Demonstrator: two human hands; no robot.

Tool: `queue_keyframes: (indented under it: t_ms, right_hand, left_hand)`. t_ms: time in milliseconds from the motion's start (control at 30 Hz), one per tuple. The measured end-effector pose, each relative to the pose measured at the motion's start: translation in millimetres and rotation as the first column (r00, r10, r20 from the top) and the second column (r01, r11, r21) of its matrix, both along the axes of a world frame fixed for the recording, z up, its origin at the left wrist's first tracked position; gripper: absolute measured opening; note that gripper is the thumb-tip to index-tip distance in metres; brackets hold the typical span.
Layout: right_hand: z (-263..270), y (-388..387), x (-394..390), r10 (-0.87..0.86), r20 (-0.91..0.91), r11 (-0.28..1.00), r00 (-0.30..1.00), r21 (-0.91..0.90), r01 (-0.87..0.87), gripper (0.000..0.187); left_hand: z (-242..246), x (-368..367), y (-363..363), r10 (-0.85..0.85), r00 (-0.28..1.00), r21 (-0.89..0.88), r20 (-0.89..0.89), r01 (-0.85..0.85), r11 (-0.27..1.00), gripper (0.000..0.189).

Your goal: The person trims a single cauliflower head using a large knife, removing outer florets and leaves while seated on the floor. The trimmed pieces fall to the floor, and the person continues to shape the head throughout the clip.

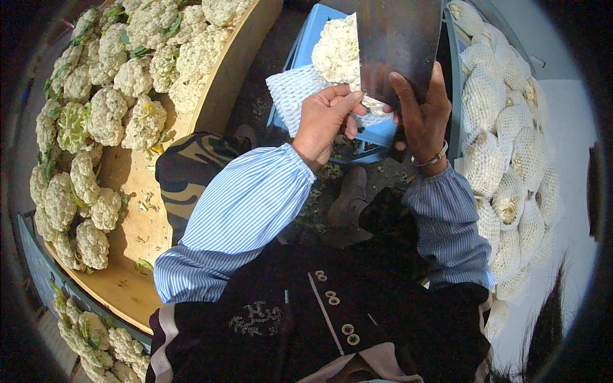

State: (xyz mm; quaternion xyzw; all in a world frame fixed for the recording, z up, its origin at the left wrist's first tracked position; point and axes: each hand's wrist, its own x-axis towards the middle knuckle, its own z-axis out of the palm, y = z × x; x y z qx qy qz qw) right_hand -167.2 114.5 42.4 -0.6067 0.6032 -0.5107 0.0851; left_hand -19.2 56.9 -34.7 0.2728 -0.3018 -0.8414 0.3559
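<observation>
My right hand [424,112] grips a wide dark metal cleaver [397,43], its blade reaching up to the top of the view. To its left, the thumb and forefinger of my left hand [330,115] meet at the lower corner of the blade; whether they pinch something there is unclear. Partly hidden behind the blade, a cauliflower head [335,50] rests on a white foam net [292,93]. Both lie on a blue plastic stool or upturned crate [321,14] in front of me.
A wooden-sided bin [139,186] at the left holds many bare cauliflower heads [107,115]. More heads [96,330] lie at the lower left. Net-wrapped cauliflowers [483,155] are piled along the right. Leaf scraps [311,201] litter the dark floor by my shoes.
</observation>
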Motion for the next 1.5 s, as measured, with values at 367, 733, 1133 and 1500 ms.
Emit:
queue_keyframes:
  t_ms: [367,733,1133,1500]
  right_hand:
    - [15.2,-1.6,1.7,-0.074,0.276,0.975,0.958,0.224,0.011,0.033]
    - [18.8,31.7,8.6,-0.245,0.16,0.966,0.956,0.127,0.226,0.041]
    - [-5.6,15.8,10.7,-0.218,-0.213,0.975,0.952,-0.09,0.203,0.038]
    - [0.0,8.8,19.4,-0.146,-0.42,0.987,0.896,-0.117,0.105,0.046]
  left_hand:
    - [4.9,4.2,-0.3,-0.049,0.999,0.01,0.006,0.049,0.999,0.032]
    - [4.2,9.3,-0.4,-0.021,1.0,-0.042,0.014,0.021,0.999,0.037]
    - [5.2,2.1,-0.7,-0.072,0.996,-0.094,0.053,0.077,0.993,0.029]
    - [-1.2,-0.5,-1.3,-0.026,0.999,-0.072,-0.019,0.025,0.997,0.037]
